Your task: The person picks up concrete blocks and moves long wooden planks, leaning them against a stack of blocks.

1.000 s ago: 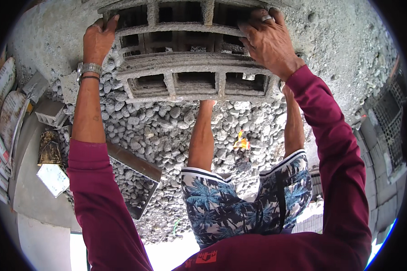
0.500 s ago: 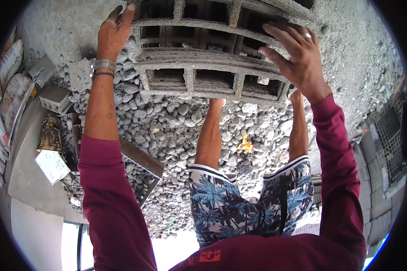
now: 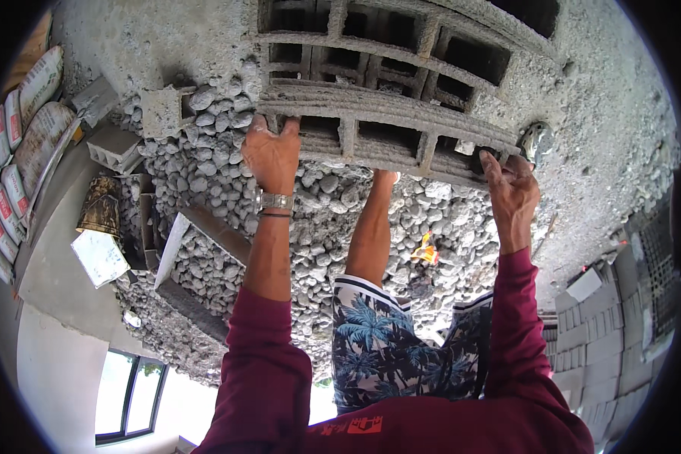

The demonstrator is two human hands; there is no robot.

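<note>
A hollow grey concrete block (image 3: 348, 144) lies nearest me in a row of similar blocks, its openings facing me. My left hand (image 3: 272, 155) is closed on its left end, with fingertips at the edge of an opening. At the opposite end, my right hand (image 3: 511, 193) grips the block with curled fingers, some hidden by the hand itself. More hollow concrete blocks (image 3: 461, 60) sit right behind, close against this one. Whether the held block is off its support, I cannot tell.
Loose gravel (image 3: 325, 227) spreads around my legs. To the left are filled sacks (image 3: 41, 140), a stained bucket (image 3: 100, 206), a white square container (image 3: 100, 257) and boards (image 3: 216, 231). Stacked grey pavers (image 3: 594, 344) and a grid panel (image 3: 654, 265) stand right. An orange-yellow scrap (image 3: 425, 250) lies on the gravel.
Both hands have come down from the blocks behind and taken hold of the nearest block's two ends. The view has shifted, so the blocks appear further right.
</note>
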